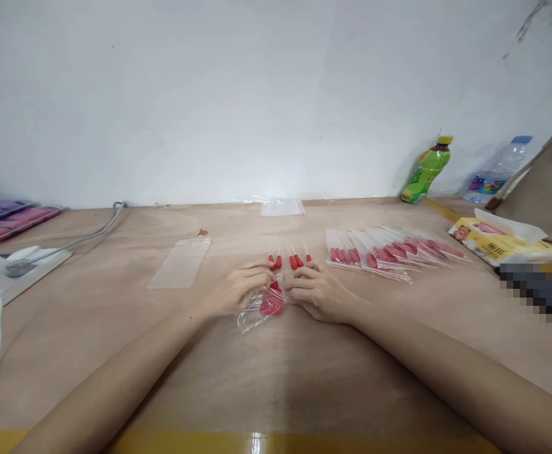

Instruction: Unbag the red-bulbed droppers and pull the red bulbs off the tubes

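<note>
Between my hands, a clear plastic bag (272,302) with red-bulbed droppers inside lies crumpled near the table's middle. My left hand (240,287) has its fingers curled on the bag's left side. From the right, my right hand (320,293) pinches the bag's edge near a red bulb. Just beyond my fingertips, several loose droppers (296,261) with red bulbs and thin clear stems point toward the wall. To the right lies an overlapping row of filled clear bags (389,252), red bulbs showing through. A flat, clear bag (181,263) rests left of my left hand.
Another flat bag (282,207) lies by the wall. At right stand a green bottle (427,170), a clear bottle (498,170) and a beige bag (545,183), with a yellow tissue pack (503,243) in front. A white power strip (43,260) with cables sits left, near purple and pink packages (15,221).
</note>
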`<state>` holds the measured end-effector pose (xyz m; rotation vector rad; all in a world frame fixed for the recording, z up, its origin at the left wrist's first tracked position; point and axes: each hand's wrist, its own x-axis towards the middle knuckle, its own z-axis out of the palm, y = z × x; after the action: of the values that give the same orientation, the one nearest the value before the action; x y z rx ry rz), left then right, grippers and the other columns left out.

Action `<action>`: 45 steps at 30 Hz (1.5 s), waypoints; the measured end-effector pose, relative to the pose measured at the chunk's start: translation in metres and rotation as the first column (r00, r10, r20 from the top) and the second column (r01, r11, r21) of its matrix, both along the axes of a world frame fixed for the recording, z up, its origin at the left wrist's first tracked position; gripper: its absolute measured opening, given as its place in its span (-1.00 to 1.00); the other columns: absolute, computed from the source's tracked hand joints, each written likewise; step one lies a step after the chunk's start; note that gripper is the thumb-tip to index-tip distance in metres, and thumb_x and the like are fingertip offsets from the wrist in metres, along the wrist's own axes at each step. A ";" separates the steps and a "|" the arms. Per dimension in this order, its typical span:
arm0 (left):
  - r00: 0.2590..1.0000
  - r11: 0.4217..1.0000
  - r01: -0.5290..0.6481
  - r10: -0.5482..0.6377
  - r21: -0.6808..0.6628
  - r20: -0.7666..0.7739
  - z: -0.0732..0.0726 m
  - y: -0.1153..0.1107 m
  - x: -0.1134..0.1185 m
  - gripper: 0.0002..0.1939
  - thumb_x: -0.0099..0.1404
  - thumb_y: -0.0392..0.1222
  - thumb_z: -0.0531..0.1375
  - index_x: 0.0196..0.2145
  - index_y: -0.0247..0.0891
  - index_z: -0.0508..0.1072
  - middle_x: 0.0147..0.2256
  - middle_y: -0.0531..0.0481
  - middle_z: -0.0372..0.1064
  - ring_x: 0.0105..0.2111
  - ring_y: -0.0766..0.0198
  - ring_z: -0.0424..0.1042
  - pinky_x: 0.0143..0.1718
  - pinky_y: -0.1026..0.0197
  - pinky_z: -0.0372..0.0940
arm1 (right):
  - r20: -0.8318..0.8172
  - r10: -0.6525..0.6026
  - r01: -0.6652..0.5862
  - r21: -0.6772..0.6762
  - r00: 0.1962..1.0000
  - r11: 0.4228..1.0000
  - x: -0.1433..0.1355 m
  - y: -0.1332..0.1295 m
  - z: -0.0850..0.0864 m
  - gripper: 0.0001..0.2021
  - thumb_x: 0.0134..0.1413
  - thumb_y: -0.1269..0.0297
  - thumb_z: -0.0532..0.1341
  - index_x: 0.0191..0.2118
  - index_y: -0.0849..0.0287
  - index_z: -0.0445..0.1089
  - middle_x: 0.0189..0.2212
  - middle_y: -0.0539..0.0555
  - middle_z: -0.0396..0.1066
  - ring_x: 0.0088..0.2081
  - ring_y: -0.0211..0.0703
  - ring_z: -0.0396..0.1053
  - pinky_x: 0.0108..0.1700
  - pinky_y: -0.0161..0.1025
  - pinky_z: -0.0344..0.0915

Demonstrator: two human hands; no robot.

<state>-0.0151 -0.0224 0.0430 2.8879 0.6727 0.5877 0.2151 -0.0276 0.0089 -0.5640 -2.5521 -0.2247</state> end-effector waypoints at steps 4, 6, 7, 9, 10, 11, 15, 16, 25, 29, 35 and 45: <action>0.997 0.997 0.063 -0.065 -0.048 -0.038 0.007 -0.002 -0.006 -0.78 0.31 -0.33 -0.10 -0.25 -0.29 0.32 -0.07 -0.15 0.32 0.14 0.18 0.07 0.13 0.06 0.05 | 0.007 -0.097 0.096 -0.175 0.995 0.980 0.010 -0.002 0.006 -0.94 0.04 0.34 0.11 -0.36 0.15 0.32 -0.31 0.05 0.40 -0.18 -0.15 0.23 -0.13 -0.14 0.02; 0.998 0.998 0.050 -0.052 -0.027 -0.046 0.004 -0.002 -0.008 -0.78 0.30 -0.34 -0.11 -0.30 -0.30 0.31 -0.12 -0.17 0.33 0.10 0.18 0.13 0.06 0.11 0.13 | -0.002 -0.117 0.113 -0.241 0.993 0.964 0.012 -0.005 0.008 -0.94 0.03 0.35 0.13 -0.36 0.15 0.33 -0.31 0.06 0.40 -0.19 -0.16 0.23 -0.15 -0.16 0.04; 0.998 0.999 0.038 -0.039 -0.002 -0.050 0.001 -0.001 -0.008 -0.78 0.29 -0.35 -0.12 -0.32 -0.30 0.30 -0.17 -0.17 0.35 0.05 0.18 0.20 0.01 0.13 0.17 | -0.011 -0.119 0.111 -0.268 0.993 0.957 0.013 -0.006 0.009 -0.94 0.03 0.34 0.13 -0.35 0.15 0.33 -0.31 0.06 0.39 -0.21 -0.16 0.24 -0.16 -0.17 0.04; 0.997 0.998 -0.008 0.012 0.062 -0.070 -0.004 0.000 -0.008 -0.79 0.28 -0.35 -0.11 -0.34 -0.29 0.30 -0.30 -0.12 0.35 -0.13 0.19 0.31 -0.14 0.17 0.23 | -0.033 -0.118 0.102 -0.314 0.992 0.944 0.012 -0.010 0.010 -0.92 0.04 0.32 0.13 -0.32 0.15 0.34 -0.32 0.06 0.39 -0.23 -0.17 0.24 -0.17 -0.17 0.05; 0.996 0.994 -0.046 0.053 0.095 -0.077 -0.006 0.000 -0.007 -0.80 0.28 -0.33 -0.11 -0.36 -0.29 0.29 -0.35 -0.10 0.34 -0.23 0.21 0.33 -0.21 0.19 0.23 | -0.049 -0.121 0.098 -0.333 0.991 0.938 0.011 -0.012 0.010 -0.91 0.04 0.29 0.14 -0.31 0.15 0.34 -0.32 0.06 0.39 -0.23 -0.17 0.24 -0.17 -0.17 0.05; 0.991 0.988 -0.098 0.108 0.119 -0.080 -0.007 -0.001 -0.006 -0.80 0.29 -0.31 -0.10 -0.39 -0.28 0.28 -0.40 -0.07 0.32 -0.31 0.23 0.32 -0.27 0.20 0.22 | -0.066 -0.130 0.099 -0.351 0.989 0.931 0.010 -0.013 0.011 -0.89 0.05 0.27 0.14 -0.30 0.15 0.34 -0.34 0.05 0.39 -0.24 -0.17 0.24 -0.17 -0.17 0.05; 0.930 0.934 -0.358 0.357 0.004 -0.083 -0.004 -0.007 0.002 -0.78 0.31 -0.21 -0.10 -0.44 -0.27 0.24 -0.52 0.01 0.26 -0.52 0.30 0.25 -0.46 0.25 0.14 | -0.122 -0.211 0.142 -0.419 0.970 0.897 0.006 -0.017 0.012 -0.83 0.11 0.19 0.10 -0.36 0.16 0.34 -0.42 0.03 0.37 -0.28 -0.19 0.23 -0.21 -0.20 0.06; 0.906 0.905 -0.419 0.413 -0.066 -0.088 -0.002 -0.009 0.003 -0.77 0.31 -0.18 -0.10 -0.44 -0.27 0.24 -0.53 0.03 0.25 -0.54 0.31 0.24 -0.49 0.26 0.13 | -0.130 -0.234 0.159 -0.430 0.963 0.889 0.006 -0.017 0.013 -0.80 0.12 0.17 0.09 -0.39 0.16 0.34 -0.44 0.02 0.37 -0.30 -0.20 0.24 -0.23 -0.21 0.06; 0.840 0.327 -0.276 0.539 -0.904 -0.062 -0.001 -0.006 0.004 -0.69 0.19 -0.01 0.10 -0.33 -0.36 0.38 -0.49 0.01 0.39 -0.57 0.38 0.36 -0.49 0.29 0.32 | -0.115 -0.301 0.226 -0.429 0.947 0.875 0.008 -0.015 0.001 -0.72 -0.04 0.07 0.22 -0.24 0.13 0.39 -0.26 0.09 0.35 -0.21 -0.15 0.28 -0.16 -0.16 0.11; 0.825 0.299 -0.213 0.565 -0.930 -0.008 -0.008 -0.003 0.002 -0.62 0.08 -0.06 0.23 -0.19 -0.35 0.42 -0.48 0.03 0.41 -0.60 0.45 0.31 -0.51 0.34 0.29 | -0.083 -0.266 0.211 -0.411 0.960 0.887 0.008 -0.015 0.001 -0.73 -0.03 0.07 0.21 -0.23 0.10 0.41 -0.25 0.09 0.32 -0.20 -0.14 0.26 -0.15 -0.15 0.10; 0.907 0.487 -0.175 0.419 -0.856 0.054 -0.013 -0.004 0.002 -0.63 0.15 -0.04 0.18 -0.16 -0.33 0.44 -0.48 0.02 0.41 -0.53 0.39 0.32 -0.49 0.36 0.23 | 0.016 -0.242 0.219 -0.493 0.970 0.842 0.008 -0.017 0.009 -0.55 -0.12 -0.11 0.21 -0.14 0.05 0.37 -0.31 0.05 0.32 -0.21 -0.11 0.22 -0.17 -0.14 0.07; 0.952 0.522 -0.033 0.276 -0.853 0.132 -0.008 -0.009 0.012 -0.58 0.19 -0.03 0.14 -0.06 -0.34 0.35 -0.24 -0.11 0.41 -0.26 0.24 0.37 -0.23 0.22 0.28 | -0.047 -0.091 0.052 -0.530 0.995 0.846 0.020 0.000 -0.002 -0.62 -0.01 0.02 0.19 -0.10 0.10 0.36 -0.34 0.07 0.28 -0.24 -0.16 0.19 -0.21 -0.22 0.13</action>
<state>-0.0033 -0.0316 0.0354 1.7981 0.8702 0.4472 0.2350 -0.0278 0.0071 -0.8520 -2.5148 0.4891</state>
